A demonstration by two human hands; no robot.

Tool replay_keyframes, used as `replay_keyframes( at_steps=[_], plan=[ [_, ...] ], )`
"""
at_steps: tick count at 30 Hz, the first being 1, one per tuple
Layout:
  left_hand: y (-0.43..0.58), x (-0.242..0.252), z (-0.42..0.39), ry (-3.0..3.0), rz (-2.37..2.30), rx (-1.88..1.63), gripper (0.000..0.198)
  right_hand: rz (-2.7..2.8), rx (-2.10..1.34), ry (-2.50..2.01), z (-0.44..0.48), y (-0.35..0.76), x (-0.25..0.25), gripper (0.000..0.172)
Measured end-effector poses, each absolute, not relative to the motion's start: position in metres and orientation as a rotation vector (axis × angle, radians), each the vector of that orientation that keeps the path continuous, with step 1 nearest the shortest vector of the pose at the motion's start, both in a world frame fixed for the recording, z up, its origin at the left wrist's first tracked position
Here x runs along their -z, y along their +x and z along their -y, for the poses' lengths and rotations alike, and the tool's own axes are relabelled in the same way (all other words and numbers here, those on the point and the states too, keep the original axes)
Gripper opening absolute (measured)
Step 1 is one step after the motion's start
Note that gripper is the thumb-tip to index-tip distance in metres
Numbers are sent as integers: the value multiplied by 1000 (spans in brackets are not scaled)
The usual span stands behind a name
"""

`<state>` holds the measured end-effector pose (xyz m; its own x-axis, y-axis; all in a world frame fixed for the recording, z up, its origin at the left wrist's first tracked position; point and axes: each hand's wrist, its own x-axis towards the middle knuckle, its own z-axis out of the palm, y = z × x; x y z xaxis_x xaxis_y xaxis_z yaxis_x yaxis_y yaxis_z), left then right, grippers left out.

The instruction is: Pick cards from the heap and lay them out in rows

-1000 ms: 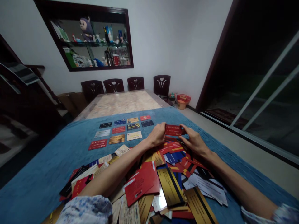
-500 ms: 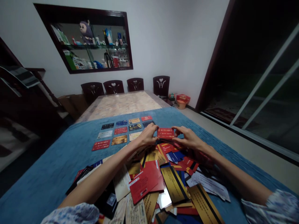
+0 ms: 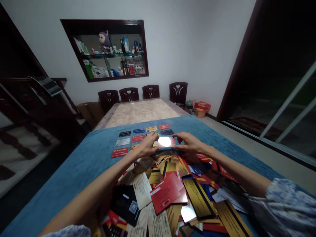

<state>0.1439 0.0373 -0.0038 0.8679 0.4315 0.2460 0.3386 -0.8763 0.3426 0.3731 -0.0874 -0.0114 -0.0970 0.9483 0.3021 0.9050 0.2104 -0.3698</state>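
Between my two hands a red card (image 3: pixel 160 145) is held by its short ends, a bright white glare covering most of its face. My left hand (image 3: pixel 147 145) pinches its left end, and my right hand (image 3: pixel 189 143) pinches the right end. Beyond them, cards lie in rows on the blue cloth (image 3: pixel 98 148), among them a red card (image 3: pixel 119 152), a silver card (image 3: pixel 122 142) and a dark card (image 3: pixel 167 132). My left hand hides part of these rows. Nearer to me spreads a loose heap of cards, with a red card (image 3: pixel 164 196) and a gold card (image 3: pixel 198 197) on top.
The bare far end of the table (image 3: pixel 140 110) has several dark chairs (image 3: pixel 129 94) behind it. A wall shelf (image 3: pixel 116 54) holds a plush toy (image 3: pixel 104 42) and bottles. An orange bucket (image 3: pixel 200 112) stands on the floor at the right.
The view has shifted, so the scene sits further right. The held card has tilted and now reflects a white glare over its print. Both hands still grip it.
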Motion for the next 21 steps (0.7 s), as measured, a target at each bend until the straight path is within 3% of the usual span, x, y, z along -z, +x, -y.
replay_keyframes(
  at_steps=[7,21],
  plan=[
    [106,-4,-56,2767,-725,-408,38,2102,-171,-1692,48,343,7,52],
    [62,-9,-108,2836,-1015,-260,45,2348,-67,-1728,-25,291,-11,40]
  ],
)
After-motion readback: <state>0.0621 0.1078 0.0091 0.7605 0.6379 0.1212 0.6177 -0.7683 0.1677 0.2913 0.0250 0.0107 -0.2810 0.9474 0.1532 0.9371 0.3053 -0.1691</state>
